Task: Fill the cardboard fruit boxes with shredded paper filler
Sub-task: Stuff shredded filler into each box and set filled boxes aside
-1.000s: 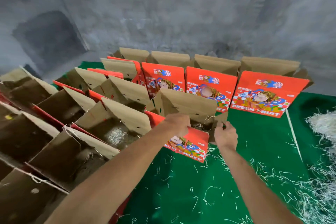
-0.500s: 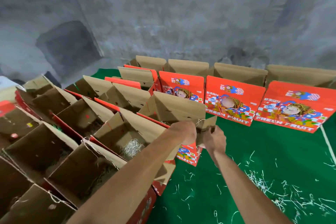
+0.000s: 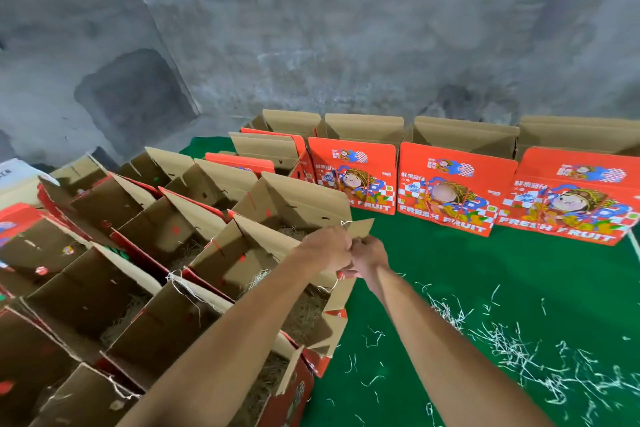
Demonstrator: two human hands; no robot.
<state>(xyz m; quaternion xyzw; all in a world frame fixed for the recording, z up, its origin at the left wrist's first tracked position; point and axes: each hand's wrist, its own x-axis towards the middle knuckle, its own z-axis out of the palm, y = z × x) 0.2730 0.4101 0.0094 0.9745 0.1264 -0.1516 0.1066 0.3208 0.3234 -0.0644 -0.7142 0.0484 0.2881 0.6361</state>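
Head view: nearest, open cardboard boxes (image 3: pixel 162 333) stand packed in rows at lower left, several with brownish shredded filler (image 3: pixel 304 314) lying in their bottoms. White shredded paper strands (image 3: pixel 512 343) are scattered on the green mat (image 3: pixel 433 263) at lower right. Both forearms reach forward; the left hand (image 3: pixel 327 248) and right hand (image 3: pixel 369 255) meet, touching, fingers curled on the corner flap (image 3: pixel 360 227) of an open box (image 3: pixel 294 204). Beyond, a row of red printed fruit boxes (image 3: pixel 446 184) stands open against the grey concrete wall (image 3: pixel 346 45).
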